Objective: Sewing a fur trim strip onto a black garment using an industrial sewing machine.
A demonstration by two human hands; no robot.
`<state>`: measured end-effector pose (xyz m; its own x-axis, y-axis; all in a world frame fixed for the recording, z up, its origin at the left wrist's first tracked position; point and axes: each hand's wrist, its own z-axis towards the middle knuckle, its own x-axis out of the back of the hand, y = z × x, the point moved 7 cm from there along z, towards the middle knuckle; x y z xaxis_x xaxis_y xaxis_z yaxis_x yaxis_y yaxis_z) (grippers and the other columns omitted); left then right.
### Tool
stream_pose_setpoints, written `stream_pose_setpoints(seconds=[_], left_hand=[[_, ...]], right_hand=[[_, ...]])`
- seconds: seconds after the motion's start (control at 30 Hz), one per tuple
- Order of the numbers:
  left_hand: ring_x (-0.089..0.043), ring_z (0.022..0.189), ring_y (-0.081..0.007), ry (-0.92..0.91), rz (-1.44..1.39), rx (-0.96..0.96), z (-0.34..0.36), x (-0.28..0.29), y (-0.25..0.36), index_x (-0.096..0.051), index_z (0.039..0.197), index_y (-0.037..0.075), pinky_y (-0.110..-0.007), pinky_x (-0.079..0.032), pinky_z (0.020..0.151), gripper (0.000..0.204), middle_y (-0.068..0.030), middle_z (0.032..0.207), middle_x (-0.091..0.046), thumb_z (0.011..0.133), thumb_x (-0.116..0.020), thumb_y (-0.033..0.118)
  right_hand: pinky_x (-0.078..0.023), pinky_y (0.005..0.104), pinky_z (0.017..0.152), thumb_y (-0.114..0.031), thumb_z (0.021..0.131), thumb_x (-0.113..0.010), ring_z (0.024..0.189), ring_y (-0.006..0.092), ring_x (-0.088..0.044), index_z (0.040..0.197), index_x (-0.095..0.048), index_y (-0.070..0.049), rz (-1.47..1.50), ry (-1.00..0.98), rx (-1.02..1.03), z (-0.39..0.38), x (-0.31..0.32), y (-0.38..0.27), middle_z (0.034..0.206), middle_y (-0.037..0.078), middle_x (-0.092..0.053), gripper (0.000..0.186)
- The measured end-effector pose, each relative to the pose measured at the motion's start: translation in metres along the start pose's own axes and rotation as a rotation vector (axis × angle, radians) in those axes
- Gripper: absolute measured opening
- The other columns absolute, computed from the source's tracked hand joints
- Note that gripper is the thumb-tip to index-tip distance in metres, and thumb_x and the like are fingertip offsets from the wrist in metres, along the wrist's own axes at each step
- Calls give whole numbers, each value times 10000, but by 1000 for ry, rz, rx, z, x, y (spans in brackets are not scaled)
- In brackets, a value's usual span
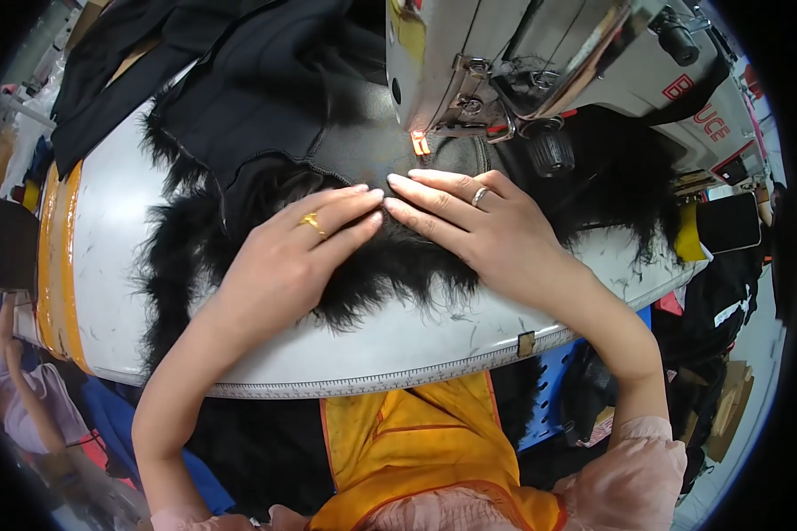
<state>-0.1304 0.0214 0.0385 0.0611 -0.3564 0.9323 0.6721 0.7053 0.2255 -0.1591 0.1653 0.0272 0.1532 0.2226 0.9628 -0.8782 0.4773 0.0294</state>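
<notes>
A black garment [248,115] with long fluffy black fur trim [363,288] is spread over the white sewing table. My left hand [297,243] rests on it, fingers stretched out and pointing to the upper right. My right hand [478,217] lies flat opposite, its fingertips almost meeting the left ones. Both press on the dark fabric just in front of the presser foot [421,143] of a sewing machine [469,62], where a small orange-red light glows. Under my palms the fabric is hidden.
The white tabletop [111,239] has a measuring tape [372,382] along its front edge and yellow tape [59,257] at the left. The machine's body fills the upper right. A blue perforated crate [549,389] stands below the table. A co-worker's arm [27,389] shows at far left.
</notes>
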Motion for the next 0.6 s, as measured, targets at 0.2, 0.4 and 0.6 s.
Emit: stream_pose_setpoints(seconds=[0.2, 0.4, 0.6], left_hand=[[-476, 1296, -263, -86, -94, 198, -29, 10, -7, -627, 1233, 152, -485, -351, 1091, 454, -48, 1306, -588, 807, -603, -3], [-616, 970, -285, 129, -52, 235, -14, 36, -18, -699, 1043, 106, -406, -461, 885, 231, -89, 1055, -663, 813, -676, 92], [-641, 787, -246, 244, -27, 166, 20, 0, -7, -627, 960, 59, -331, -509, 677, 169, -55, 904, -616, 794, -659, 73]], right_hand=[[-372, 260, 931, -167, 851, -491, 1275, 119, -473, 1361, -504, -171, -70, -80, -10, -1, 3, -4, 1414, -17, -489, 510], [-367, 262, 923, -154, 871, -471, 1298, 119, -449, 1360, -502, -166, -76, -92, 23, -2, 2, -1, 1417, -12, -487, 489], [-384, 288, 909, -3, 787, -523, 1281, 150, -465, 1347, -493, -123, 102, -113, -72, 0, 1, 2, 1384, 13, -515, 574]])
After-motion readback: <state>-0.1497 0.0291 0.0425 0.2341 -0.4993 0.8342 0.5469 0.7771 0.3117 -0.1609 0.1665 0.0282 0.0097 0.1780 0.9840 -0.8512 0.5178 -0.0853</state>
